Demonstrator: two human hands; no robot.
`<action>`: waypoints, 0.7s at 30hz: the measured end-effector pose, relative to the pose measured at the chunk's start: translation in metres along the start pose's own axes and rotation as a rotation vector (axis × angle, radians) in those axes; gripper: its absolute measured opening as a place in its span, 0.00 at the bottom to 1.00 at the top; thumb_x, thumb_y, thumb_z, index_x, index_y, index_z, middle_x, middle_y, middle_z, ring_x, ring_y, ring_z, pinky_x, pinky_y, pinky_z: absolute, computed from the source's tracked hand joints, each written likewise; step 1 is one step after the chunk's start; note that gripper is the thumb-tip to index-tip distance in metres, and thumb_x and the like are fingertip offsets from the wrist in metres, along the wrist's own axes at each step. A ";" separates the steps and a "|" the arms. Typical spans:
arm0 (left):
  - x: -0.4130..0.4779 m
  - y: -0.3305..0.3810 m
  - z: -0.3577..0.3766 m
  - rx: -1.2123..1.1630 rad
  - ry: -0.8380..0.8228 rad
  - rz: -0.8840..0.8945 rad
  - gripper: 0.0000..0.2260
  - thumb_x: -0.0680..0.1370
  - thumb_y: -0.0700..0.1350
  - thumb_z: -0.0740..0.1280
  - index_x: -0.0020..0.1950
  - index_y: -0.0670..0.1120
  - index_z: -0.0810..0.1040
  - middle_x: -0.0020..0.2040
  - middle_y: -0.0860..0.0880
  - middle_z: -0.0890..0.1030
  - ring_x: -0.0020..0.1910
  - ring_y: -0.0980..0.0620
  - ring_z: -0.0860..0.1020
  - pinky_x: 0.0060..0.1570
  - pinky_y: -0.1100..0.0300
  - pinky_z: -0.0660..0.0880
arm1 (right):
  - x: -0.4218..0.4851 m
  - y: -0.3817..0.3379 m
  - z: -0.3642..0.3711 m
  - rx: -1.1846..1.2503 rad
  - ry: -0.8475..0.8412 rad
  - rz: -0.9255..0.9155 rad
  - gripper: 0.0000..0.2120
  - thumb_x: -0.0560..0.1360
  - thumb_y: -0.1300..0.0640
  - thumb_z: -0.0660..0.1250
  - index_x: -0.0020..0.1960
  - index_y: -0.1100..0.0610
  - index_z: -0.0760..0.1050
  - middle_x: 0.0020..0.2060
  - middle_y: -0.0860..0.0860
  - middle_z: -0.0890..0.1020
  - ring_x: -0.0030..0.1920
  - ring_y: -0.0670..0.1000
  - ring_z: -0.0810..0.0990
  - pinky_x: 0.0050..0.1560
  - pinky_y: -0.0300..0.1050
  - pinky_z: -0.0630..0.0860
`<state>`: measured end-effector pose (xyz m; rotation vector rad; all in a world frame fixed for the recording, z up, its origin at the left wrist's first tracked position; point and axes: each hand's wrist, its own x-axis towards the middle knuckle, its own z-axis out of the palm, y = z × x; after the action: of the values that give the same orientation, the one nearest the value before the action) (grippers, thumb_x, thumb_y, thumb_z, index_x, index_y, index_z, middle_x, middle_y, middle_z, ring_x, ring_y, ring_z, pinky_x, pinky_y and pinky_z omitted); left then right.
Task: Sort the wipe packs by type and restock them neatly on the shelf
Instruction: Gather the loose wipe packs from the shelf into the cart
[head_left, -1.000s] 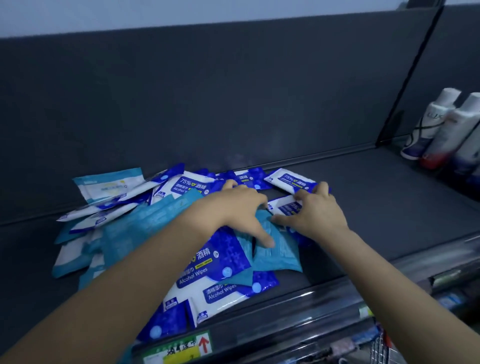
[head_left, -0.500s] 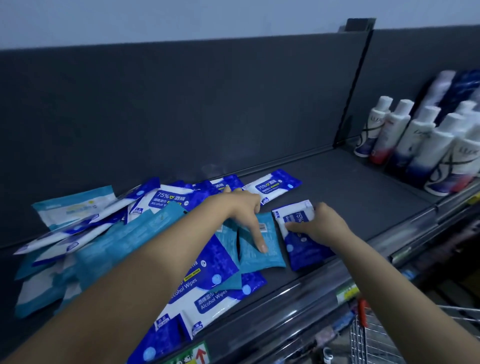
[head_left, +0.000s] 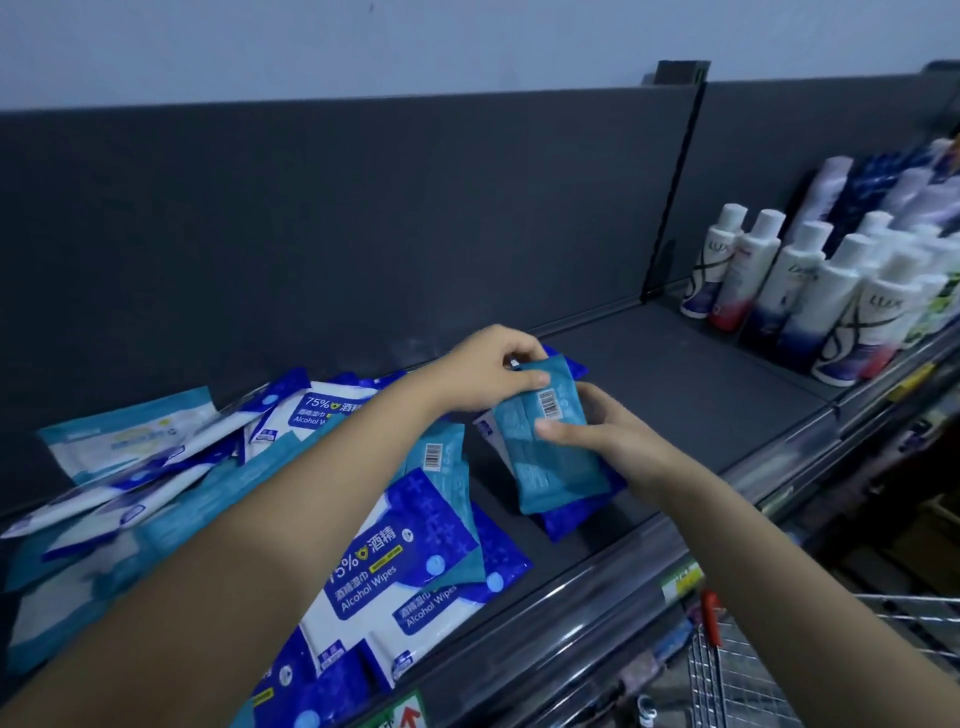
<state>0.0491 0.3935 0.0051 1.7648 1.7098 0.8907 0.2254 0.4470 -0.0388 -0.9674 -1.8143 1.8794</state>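
A mixed heap of wipe packs (head_left: 291, 499) lies on the left of the dark shelf (head_left: 691, 405): blue-and-white alcohol wipe packs (head_left: 395, 566) and teal packs (head_left: 130, 436). Both hands hold one teal pack (head_left: 550, 447), barcode side up, just above the shelf to the right of the heap. My left hand (head_left: 488, 374) pinches its top edge. My right hand (head_left: 597, 431) grips its right side and also holds a dark blue alcohol wipe pack (head_left: 571, 514) under it. Another teal pack (head_left: 441, 457) with a barcode lies beside my left forearm.
White body wash bottles (head_left: 810, 296) stand in rows at the shelf's right, beyond a vertical divider (head_left: 670, 208). Bare shelf lies between the heap and the bottles. A wire shopping cart (head_left: 737, 670) with a red handle sits below the shelf's front rail (head_left: 597, 608).
My left hand lifted a teal pack off the heap and brought it onto the blue pack in my right hand. The view shifted right, showing more bottles.
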 end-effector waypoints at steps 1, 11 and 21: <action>0.000 0.001 0.000 0.048 0.022 0.010 0.05 0.77 0.43 0.69 0.52 0.44 0.80 0.43 0.55 0.81 0.38 0.61 0.76 0.43 0.64 0.73 | 0.001 -0.002 0.004 -0.024 -0.009 -0.021 0.26 0.66 0.60 0.78 0.61 0.56 0.73 0.53 0.54 0.83 0.51 0.54 0.84 0.52 0.52 0.80; -0.033 -0.010 -0.030 0.588 -0.553 -0.504 0.24 0.65 0.54 0.79 0.57 0.47 0.79 0.50 0.54 0.80 0.43 0.60 0.75 0.42 0.63 0.71 | 0.011 0.003 0.007 -0.095 0.118 0.159 0.17 0.68 0.68 0.74 0.56 0.63 0.75 0.49 0.58 0.84 0.48 0.57 0.83 0.50 0.52 0.80; -0.019 -0.002 -0.043 0.415 -0.580 -0.387 0.07 0.68 0.49 0.78 0.41 0.51 0.82 0.31 0.58 0.81 0.37 0.55 0.77 0.49 0.57 0.74 | -0.003 0.007 0.019 0.014 0.001 0.093 0.20 0.71 0.62 0.73 0.61 0.61 0.75 0.51 0.55 0.84 0.51 0.55 0.84 0.54 0.54 0.80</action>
<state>0.0157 0.3718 0.0294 1.6215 1.8044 -0.1509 0.2159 0.4307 -0.0460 -1.0655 -1.7813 1.9430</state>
